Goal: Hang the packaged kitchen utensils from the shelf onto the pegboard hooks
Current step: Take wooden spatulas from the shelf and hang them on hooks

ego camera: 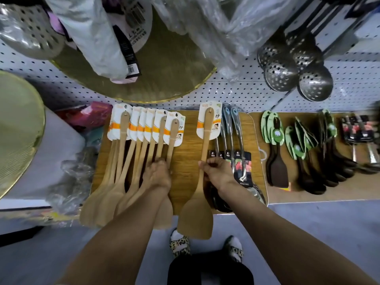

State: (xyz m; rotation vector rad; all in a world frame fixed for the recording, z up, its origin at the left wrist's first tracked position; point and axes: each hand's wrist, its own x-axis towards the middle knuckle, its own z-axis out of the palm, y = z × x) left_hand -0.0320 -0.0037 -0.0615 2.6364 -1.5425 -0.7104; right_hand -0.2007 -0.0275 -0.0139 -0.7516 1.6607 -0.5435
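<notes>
A row of several wooden spatulas (131,157) with white and orange header cards lies fanned on the wooden shelf (187,145). My left hand (158,174) rests on the handles at the right end of that row, fingers closed on them. My right hand (218,171) grips the handle of a single wooden spatula (202,175), which lies apart from the row, its card (209,122) toward the white pegboard (236,93) and its blade hanging over the shelf's front edge.
Steel utensils with black cards (236,149) lie just right of my right hand. Dark spatulas with green cards (298,149) fill the neighbouring shelf. Perforated steel skimmers (296,73) hang on the pegboard. A round gold mesh cover (148,75) and plastic-wrapped goods hang above.
</notes>
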